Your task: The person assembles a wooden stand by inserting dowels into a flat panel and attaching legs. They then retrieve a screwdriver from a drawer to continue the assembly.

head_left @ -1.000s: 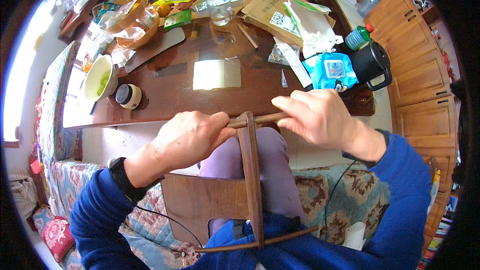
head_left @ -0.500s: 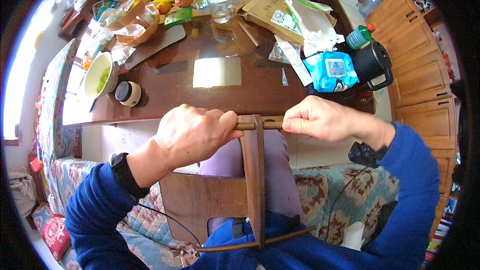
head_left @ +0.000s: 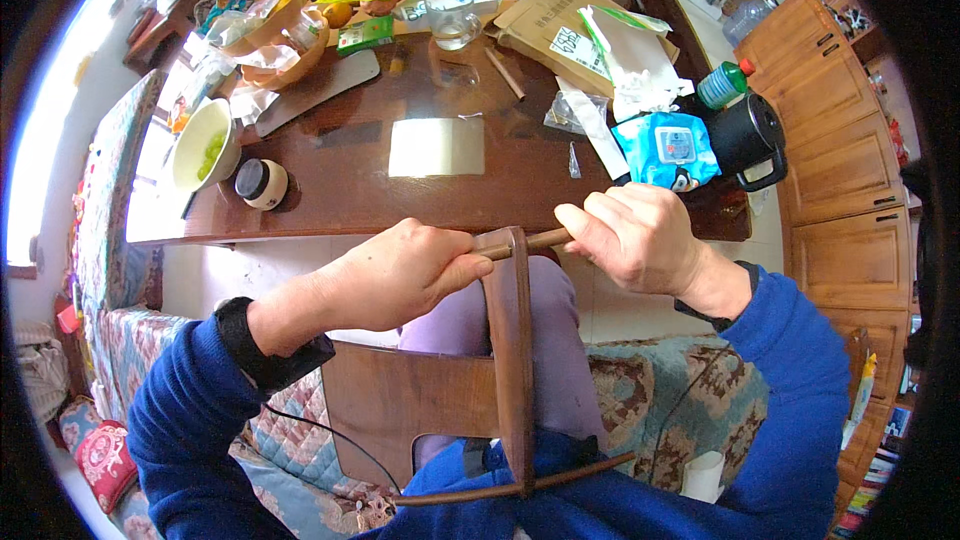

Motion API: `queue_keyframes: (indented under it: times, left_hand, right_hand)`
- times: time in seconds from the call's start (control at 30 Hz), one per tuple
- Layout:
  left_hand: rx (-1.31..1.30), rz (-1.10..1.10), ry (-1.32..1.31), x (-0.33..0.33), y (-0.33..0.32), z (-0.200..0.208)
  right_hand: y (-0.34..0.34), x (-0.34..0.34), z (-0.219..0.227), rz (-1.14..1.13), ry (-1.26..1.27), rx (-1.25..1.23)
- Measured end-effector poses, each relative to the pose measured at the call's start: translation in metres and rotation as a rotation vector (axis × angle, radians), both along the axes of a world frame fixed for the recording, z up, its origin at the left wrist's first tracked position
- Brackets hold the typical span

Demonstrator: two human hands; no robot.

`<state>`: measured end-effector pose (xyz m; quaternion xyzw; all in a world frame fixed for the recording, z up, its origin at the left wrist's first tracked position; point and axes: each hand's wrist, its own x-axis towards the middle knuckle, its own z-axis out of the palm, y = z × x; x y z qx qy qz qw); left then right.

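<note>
A brown wooden frame (head_left: 512, 360) rests across my lap, with a long upright bar, a flat panel (head_left: 400, 395) to its left and a thin crossbar (head_left: 580, 472) at its near end. A short wooden rod (head_left: 549, 238) sits at the far end of the upright bar, sticking out on both sides. My left hand (head_left: 405, 272) is closed around its left part, thumb pressed along it. My right hand (head_left: 637, 237) is closed on the right end, fingers curled, knuckles up. Both palms hide the rod's ends.
Just beyond my hands is a dark glossy table (head_left: 340, 195). On it are a lidded jar (head_left: 261, 184), a bowl of green fruit (head_left: 205, 147), a glass mug (head_left: 453, 20), a cardboard package (head_left: 550, 30), blue wipes (head_left: 667, 150) and a black mug (head_left: 745, 130). A patterned sofa (head_left: 650, 390) lies beneath me.
My right hand has turned, its knuckles rolling upward and its wrist dropping nearer me. The rod's right side now slants slightly up. My left hand's grip has shifted, its thumb lying flatter.
</note>
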<state>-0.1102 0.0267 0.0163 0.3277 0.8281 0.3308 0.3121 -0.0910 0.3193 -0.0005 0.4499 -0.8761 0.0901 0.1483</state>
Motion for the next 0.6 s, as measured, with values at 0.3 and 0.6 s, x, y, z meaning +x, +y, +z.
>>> queue_keyframes:
  times: [0.3,0.6]
  left_hand:
    - [-0.139,-0.169,0.91,0.008,0.002,-0.005]
    - [-0.195,-0.003,0.389,0.01,0.001,-0.003]
  right_hand:
    - [0.005,-0.011,0.009,-0.1,-1.608,-0.267]
    - [0.0,-0.004,0.013,-0.039,-0.256,-0.15]
